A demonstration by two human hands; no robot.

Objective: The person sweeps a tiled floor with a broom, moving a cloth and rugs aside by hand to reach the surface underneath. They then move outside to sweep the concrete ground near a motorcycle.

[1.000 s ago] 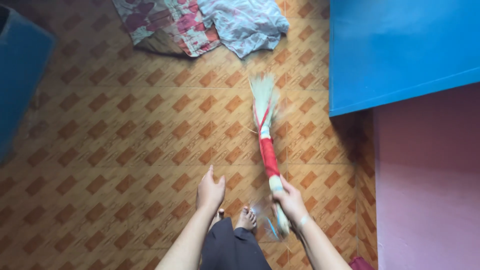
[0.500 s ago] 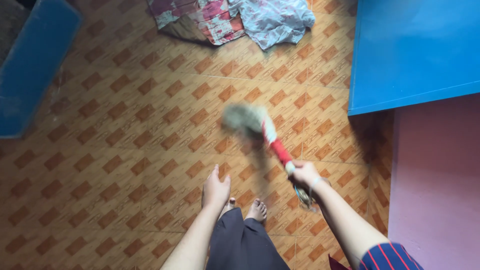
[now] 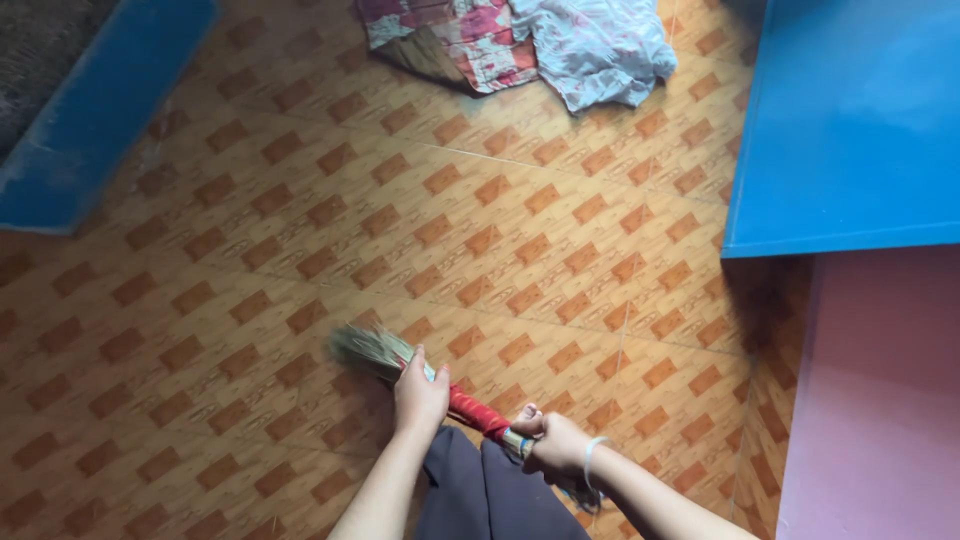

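Orange-brown tiled floor [image 3: 300, 220] underfoot, glossy, printed with darker diamond lozenges in slanting rows and crossed by thin pale grout lines. Far left, a blue slab [image 3: 100, 110] with a worn, dusty edge, lying aslant, grey rough ground beyond it at the corner. Far middle, crumpled cloths [image 3: 520, 45] heaped on the tiles: one patched in red, pink and white, one pale blue-grey with faint blotches, touching each other. Right, a flat blue panel [image 3: 850, 120], smooth and matt, casting a dark shadow on the tiles beneath its near edge; nearer right, a plain pink wall [image 3: 880, 400].

Near middle, low over the floor, a short grass broom [image 3: 440, 385] lying almost level, pointing left. Fanned bristle head of pale green-grey dry straw, blurred, at the left end just above the tiles; shaft bound in glossy red wrapping, then a pale band near the butt.

Right hand [image 3: 555, 445] closed fast round the butt end, fingers curled over the pale band, a thin light bangle on the wrist. Left hand [image 3: 420, 395] laid over the shaft just behind the straw head, fingers straight and close together, pointing far; whether wrapped round it, not clear. Dark trousers [image 3: 480, 495] below, between the two bare forearms.
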